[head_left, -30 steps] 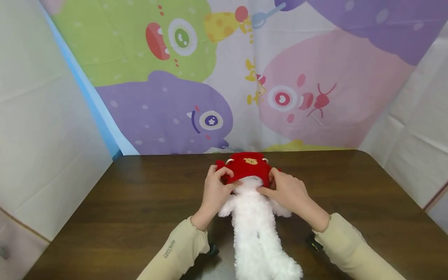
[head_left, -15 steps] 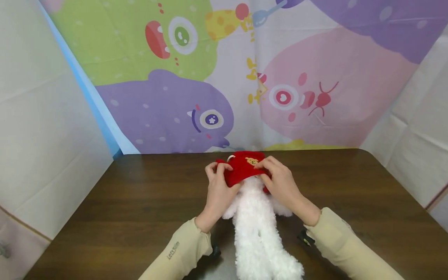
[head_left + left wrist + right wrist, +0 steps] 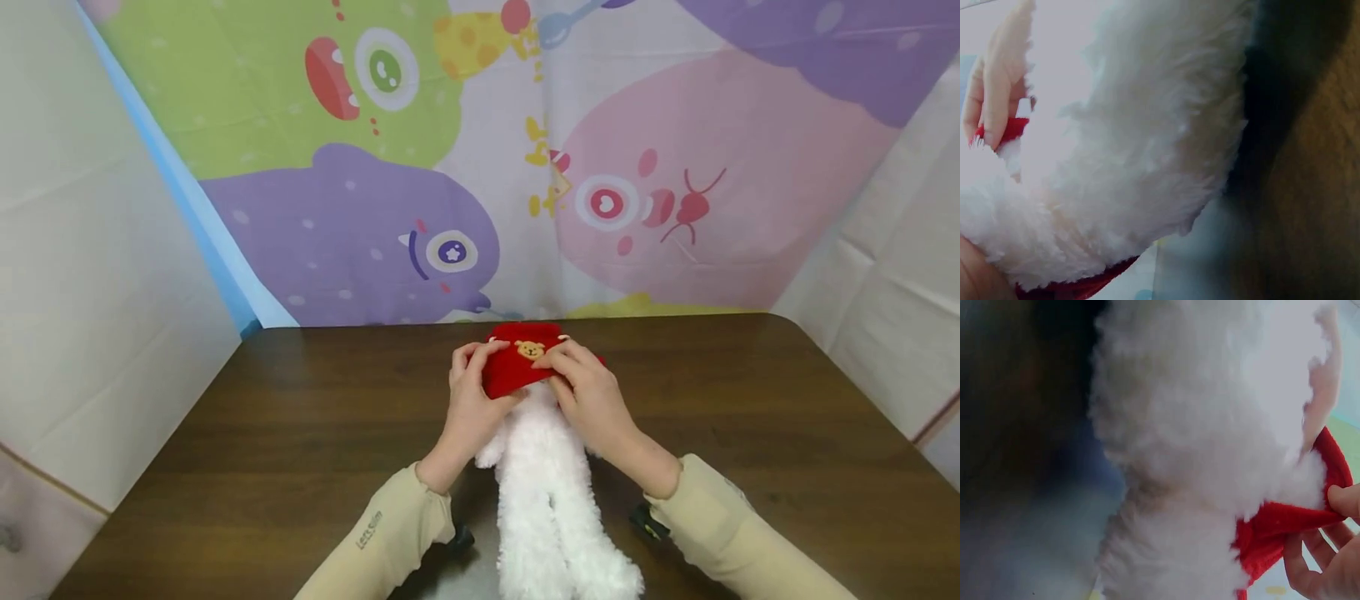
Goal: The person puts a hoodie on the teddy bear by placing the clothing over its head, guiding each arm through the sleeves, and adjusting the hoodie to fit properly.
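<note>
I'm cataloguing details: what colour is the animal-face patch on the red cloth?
The patch is yellowish tan with dark facial features, clearest in the head view.

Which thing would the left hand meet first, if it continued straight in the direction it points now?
The red hat, which the left hand grips at its edge. Past the hat, the patterned cloth behind the table seems next, though depth is unclear there.
</note>
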Demonstrator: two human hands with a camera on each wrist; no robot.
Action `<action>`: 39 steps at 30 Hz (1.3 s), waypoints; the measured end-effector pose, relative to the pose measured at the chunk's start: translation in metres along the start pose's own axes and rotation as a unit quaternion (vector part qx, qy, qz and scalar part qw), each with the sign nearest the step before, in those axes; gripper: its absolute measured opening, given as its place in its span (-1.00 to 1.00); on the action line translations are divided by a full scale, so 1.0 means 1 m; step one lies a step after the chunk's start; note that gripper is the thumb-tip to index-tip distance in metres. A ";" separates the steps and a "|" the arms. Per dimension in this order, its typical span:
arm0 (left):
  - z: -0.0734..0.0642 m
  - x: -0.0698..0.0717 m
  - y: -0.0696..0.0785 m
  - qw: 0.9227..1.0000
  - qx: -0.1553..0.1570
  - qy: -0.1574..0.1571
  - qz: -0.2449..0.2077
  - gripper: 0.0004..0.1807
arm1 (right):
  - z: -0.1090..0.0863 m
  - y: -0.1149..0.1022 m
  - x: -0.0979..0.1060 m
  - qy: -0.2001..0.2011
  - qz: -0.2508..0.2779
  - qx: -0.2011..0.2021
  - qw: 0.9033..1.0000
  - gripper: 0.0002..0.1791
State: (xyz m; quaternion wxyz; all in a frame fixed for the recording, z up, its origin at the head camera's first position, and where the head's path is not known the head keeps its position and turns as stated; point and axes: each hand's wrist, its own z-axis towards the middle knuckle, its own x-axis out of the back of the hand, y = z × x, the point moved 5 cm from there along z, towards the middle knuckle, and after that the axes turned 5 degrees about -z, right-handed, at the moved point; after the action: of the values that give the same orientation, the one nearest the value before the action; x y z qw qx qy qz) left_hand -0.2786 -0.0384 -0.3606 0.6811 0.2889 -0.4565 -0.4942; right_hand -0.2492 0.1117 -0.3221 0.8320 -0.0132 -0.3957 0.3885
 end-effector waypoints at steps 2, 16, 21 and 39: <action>0.000 -0.001 -0.002 1.000 -0.002 0.011 -0.001 -0.39 | -0.001 -0.002 -0.002 0.000 -0.001 0.007 1.000 -0.83; -0.001 0.002 -0.015 0.999 0.022 0.026 -0.023 -0.45 | -0.014 -0.004 -0.022 -0.146 0.058 0.037 0.987 -0.76; 0.003 0.003 -0.016 1.000 -0.004 0.011 -0.023 -0.51 | -0.017 0.011 -0.020 -0.131 0.083 -0.018 0.988 -0.78; 0.011 0.002 -0.036 0.989 0.123 -0.062 0.047 -0.33 | -0.035 0.098 -0.045 -0.338 0.244 -0.315 0.853 -0.06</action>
State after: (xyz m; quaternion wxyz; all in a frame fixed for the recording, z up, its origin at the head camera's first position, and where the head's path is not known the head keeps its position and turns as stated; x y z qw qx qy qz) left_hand -0.3034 -0.0521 -0.3856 0.6335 0.3171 -0.5682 -0.4187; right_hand -0.3055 0.1601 -0.4071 0.4765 -0.2383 -0.7381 0.4140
